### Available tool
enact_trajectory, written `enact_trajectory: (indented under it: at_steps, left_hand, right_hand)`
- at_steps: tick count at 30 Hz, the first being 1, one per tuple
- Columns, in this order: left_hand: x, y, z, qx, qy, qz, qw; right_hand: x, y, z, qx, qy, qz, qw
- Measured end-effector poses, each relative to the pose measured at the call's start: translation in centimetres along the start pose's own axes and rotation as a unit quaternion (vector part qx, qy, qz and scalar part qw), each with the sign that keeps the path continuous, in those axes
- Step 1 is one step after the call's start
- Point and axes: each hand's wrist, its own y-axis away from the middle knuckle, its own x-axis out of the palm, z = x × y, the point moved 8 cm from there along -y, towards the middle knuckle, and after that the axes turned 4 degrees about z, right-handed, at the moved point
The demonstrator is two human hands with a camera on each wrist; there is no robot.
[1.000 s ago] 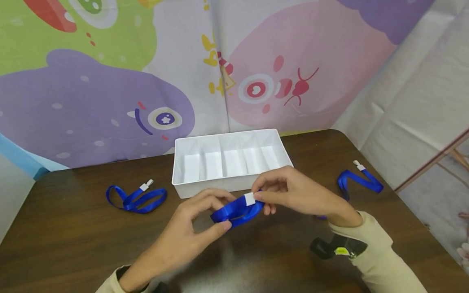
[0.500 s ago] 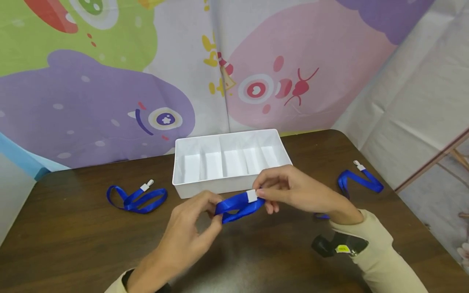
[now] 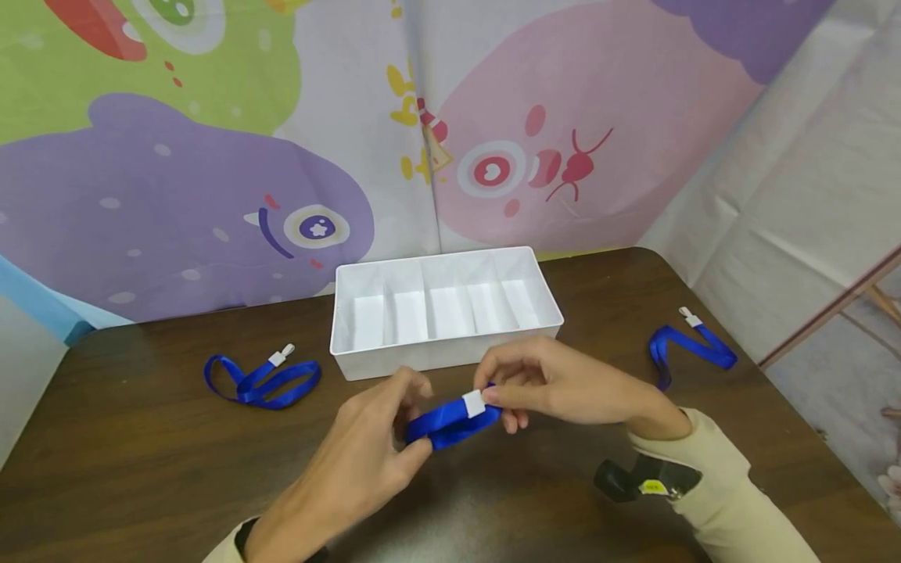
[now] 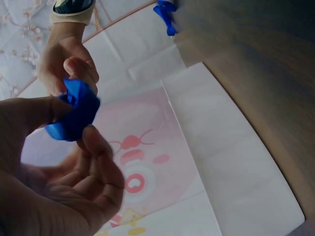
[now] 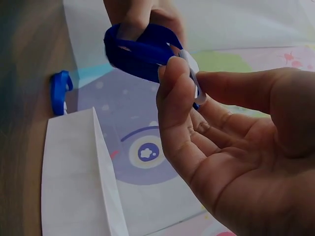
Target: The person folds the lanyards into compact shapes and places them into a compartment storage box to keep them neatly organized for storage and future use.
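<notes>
A blue lanyard (image 3: 450,423), gathered into a small loop with a white clip end, is held up between both hands over the table. My left hand (image 3: 359,446) pinches its left end between thumb and fingers; in the left wrist view the blue band (image 4: 76,115) bunches at the fingertips. At the other end my right hand (image 3: 556,383) pinches the lanyard beside its white clip. The right wrist view shows thumb and index finger on that white clip (image 5: 193,73), with the blue loop stretching away toward the left hand.
Behind the hands stands a white box (image 3: 422,356) with several compartments. One blue lanyard (image 3: 263,383) lies left on the brown table (image 3: 141,438), another lanyard (image 3: 693,348) near the right edge. A cartoon-printed cloth (image 3: 394,141) hangs at the back.
Both hands keep hold of the lanyard. The left fingers have closed in on its left end, and the right hand has dipped slightly toward the person, clearing the box's front rim.
</notes>
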Motion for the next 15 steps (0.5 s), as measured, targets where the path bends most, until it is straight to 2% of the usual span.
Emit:
enact_trajectory:
  at_steps: [4, 8, 11, 13, 15]
  left_hand:
    - [0.4, 0.0, 0.1, 0.000, 0.004, 0.025, 0.9997]
    - [0.5, -0.1, 0.4, -0.002, 0.093, 0.038, 0.9949]
    - [0.7, -0.2, 0.8, -0.029, 0.170, 0.060, 0.9831]
    - [0.8, -0.2, 1.1, -0.049, 0.220, 0.083, 0.9707]
    - [0.7, -0.2, 1.2, -0.054, 0.267, 0.098, 0.9571]
  right_hand:
    - [0.2, -0.2, -0.1, 0.005, 0.013, 0.000, 1.000]
    - [0.0, -0.3, -0.3, 0.013, 0.017, -0.007, 1.000]
    - [0.0, -0.3, -0.4, 0.009, 0.012, 0.000, 1.000]
    - [-0.1, -0.2, -0.4, 0.006, 0.011, 0.006, 1.000]
    - [-0.3, 0.0, -0.4, 0.002, 0.010, 0.010, 1.000]
